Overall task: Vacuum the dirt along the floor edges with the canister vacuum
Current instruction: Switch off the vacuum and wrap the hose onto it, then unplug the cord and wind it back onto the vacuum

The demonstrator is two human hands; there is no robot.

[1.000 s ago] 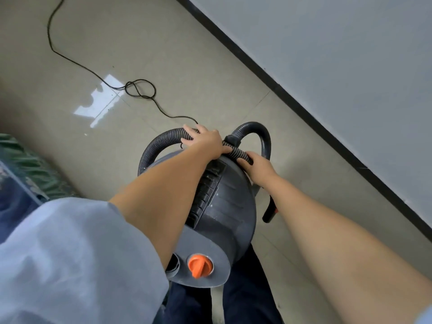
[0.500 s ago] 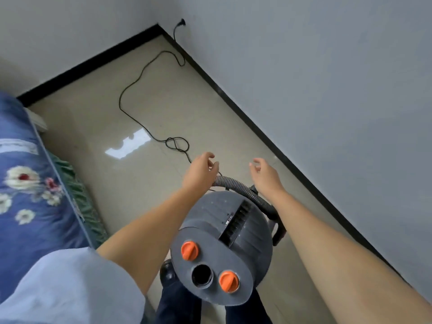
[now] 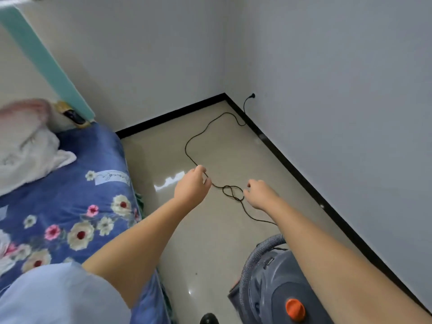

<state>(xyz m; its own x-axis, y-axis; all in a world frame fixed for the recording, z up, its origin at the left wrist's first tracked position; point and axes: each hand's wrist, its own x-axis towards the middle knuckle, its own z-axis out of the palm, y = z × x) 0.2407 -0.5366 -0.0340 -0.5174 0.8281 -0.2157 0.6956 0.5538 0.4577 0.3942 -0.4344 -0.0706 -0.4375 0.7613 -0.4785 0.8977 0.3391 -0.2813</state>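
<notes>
Tiled floor [image 3: 210, 242]: hands off canister vacuum [image 3: 275, 288], now empty, raised.

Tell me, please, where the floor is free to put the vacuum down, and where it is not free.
Free: the tile floor between the bed and the vacuum, and the strip between the cord and the bed. Crowded: the middle, where the cord makes a knotted loop between the left hand and the right hand.
</notes>
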